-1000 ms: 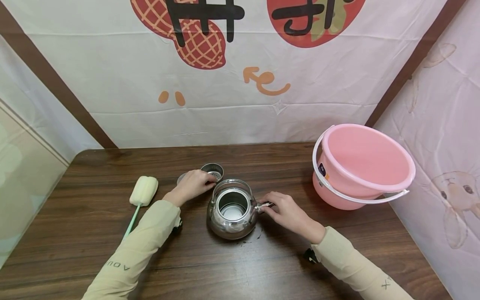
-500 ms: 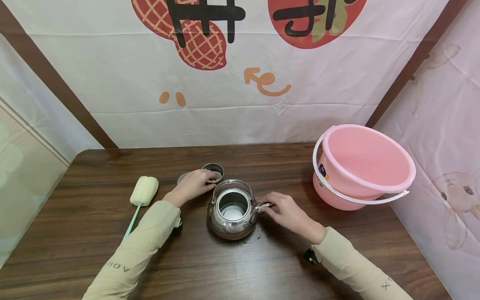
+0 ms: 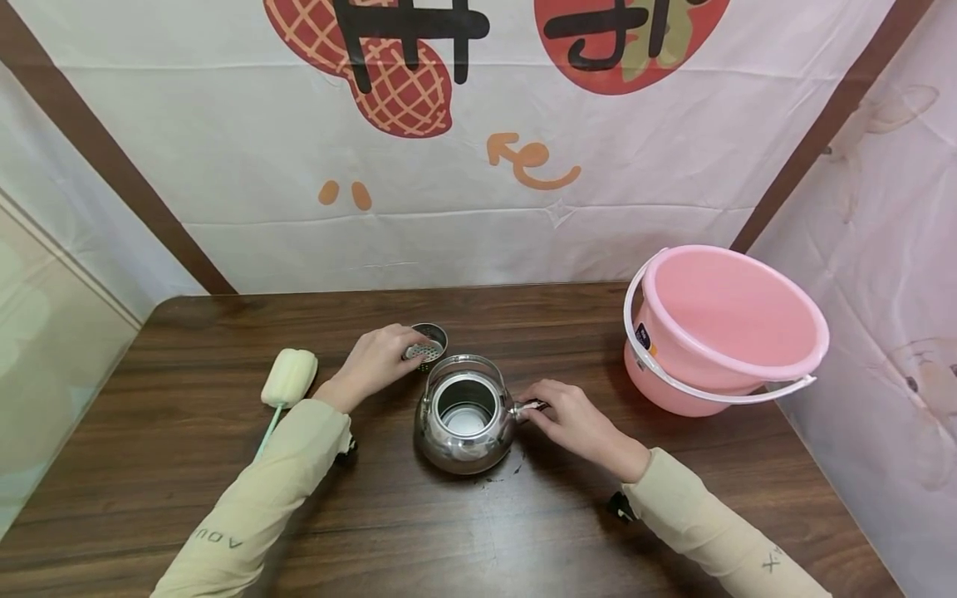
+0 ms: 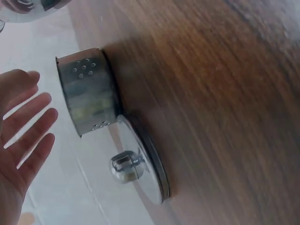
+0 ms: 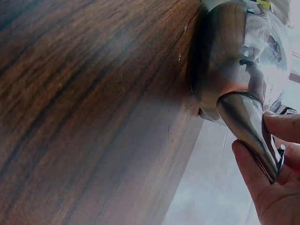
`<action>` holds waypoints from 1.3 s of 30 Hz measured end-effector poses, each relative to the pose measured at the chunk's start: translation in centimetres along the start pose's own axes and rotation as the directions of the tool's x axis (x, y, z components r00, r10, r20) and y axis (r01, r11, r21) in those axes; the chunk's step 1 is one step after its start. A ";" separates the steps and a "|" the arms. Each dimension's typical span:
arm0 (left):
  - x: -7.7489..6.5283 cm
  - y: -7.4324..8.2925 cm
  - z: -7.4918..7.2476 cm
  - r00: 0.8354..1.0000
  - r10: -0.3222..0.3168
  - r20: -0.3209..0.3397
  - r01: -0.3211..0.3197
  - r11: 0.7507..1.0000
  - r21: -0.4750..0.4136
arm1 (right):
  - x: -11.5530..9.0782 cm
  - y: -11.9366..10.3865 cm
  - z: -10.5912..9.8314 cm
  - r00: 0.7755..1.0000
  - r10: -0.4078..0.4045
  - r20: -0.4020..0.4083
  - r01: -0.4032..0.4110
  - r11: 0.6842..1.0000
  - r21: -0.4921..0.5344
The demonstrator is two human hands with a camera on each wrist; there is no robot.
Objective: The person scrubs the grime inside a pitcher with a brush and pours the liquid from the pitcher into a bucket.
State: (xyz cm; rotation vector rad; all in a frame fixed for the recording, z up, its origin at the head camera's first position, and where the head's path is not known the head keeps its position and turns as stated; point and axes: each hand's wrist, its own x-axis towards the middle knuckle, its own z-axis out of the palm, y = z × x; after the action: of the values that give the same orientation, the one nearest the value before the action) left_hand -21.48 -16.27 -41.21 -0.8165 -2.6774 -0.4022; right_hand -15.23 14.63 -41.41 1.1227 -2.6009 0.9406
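A round stainless-steel teapot point(image 3: 462, 444) stands lidless on the table, its hoop handle leaning to the far side. My right hand point(image 3: 574, 419) pinches the teapot's spout point(image 5: 246, 126) between thumb and fingers. Behind the teapot sits a perforated metal tea strainer point(image 4: 89, 93), upright. My left hand point(image 3: 377, 359) hovers over the strainer with its fingers spread; in the left wrist view a gap shows between fingertips and rim. Touching the strainer's base is the round teapot lid point(image 4: 143, 164) with a ball knob, hidden by my left hand in the head view.
At the right rear stands a pink bucket point(image 3: 673, 390) with a white handle. A pale sponge brush point(image 3: 289, 378) with a green stick lies left of my left forearm. The dark wooden table point(image 3: 463, 548) ends against a printed fabric wall point(image 3: 463, 241).
My left hand has lifted off the strainer and shifted slightly back and to the left, and the strainer's perforated bottom shows more. The right hand and teapot stay put.
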 end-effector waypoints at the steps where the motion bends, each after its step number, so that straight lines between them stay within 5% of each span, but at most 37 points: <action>1: -0.1 0.0 -0.1 1.000 -0.014 -0.002 0.014 1.000 0.008 | 0.0 0.0 0.0 1.000 0.001 0.001 -0.001 1.000 0.001; 24: -2.1 0.4 -3.7 0.977 -0.212 -0.027 0.213 0.977 0.014 | -0.1 0.2 0.3 1.000 -0.016 -0.017 0.016 1.000 0.003; 39: -3.9 1.5 -6.1 0.967 -0.249 0.058 0.249 0.968 0.000 | -0.1 -0.2 0.0 1.000 -0.017 -0.016 0.017 1.000 0.011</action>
State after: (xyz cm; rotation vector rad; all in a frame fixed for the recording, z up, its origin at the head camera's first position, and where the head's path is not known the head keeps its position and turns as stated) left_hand -16.26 -19.10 -36.88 -0.4995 -2.8436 -0.4529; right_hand -15.06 14.55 -41.37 1.1342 -2.5728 0.9576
